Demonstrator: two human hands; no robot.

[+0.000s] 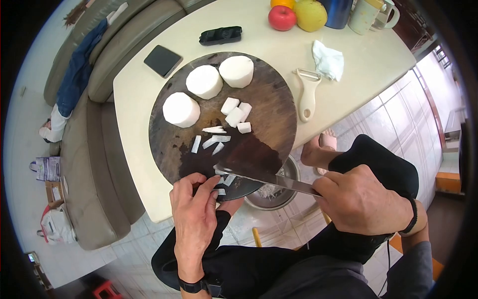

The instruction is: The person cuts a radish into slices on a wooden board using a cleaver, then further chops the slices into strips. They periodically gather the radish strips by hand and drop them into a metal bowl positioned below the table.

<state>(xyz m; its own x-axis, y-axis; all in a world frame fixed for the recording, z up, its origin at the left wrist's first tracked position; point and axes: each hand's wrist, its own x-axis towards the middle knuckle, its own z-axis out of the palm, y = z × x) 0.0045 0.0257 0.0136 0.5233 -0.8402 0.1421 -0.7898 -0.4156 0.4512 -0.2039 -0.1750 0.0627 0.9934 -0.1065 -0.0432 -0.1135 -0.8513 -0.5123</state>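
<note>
My right hand grips a kitchen knife, its blade reaching left over the near part of the round wooden cutting board. Beside the blade tip, my left hand has its fingers bent and pinched on a small white radish piece near the board's edge. Cut radish strips lie just beyond the knife. Farther back sit several radish chunks and three thick peeled radish sections, one a round block. The fingertips partly hide the pieces under my left hand.
Below the board's near edge, a metal bowl holds white shreds. A peeler, a cloth, a phone and a black object lie on the table. Fruit, including a red apple, and cups stand behind.
</note>
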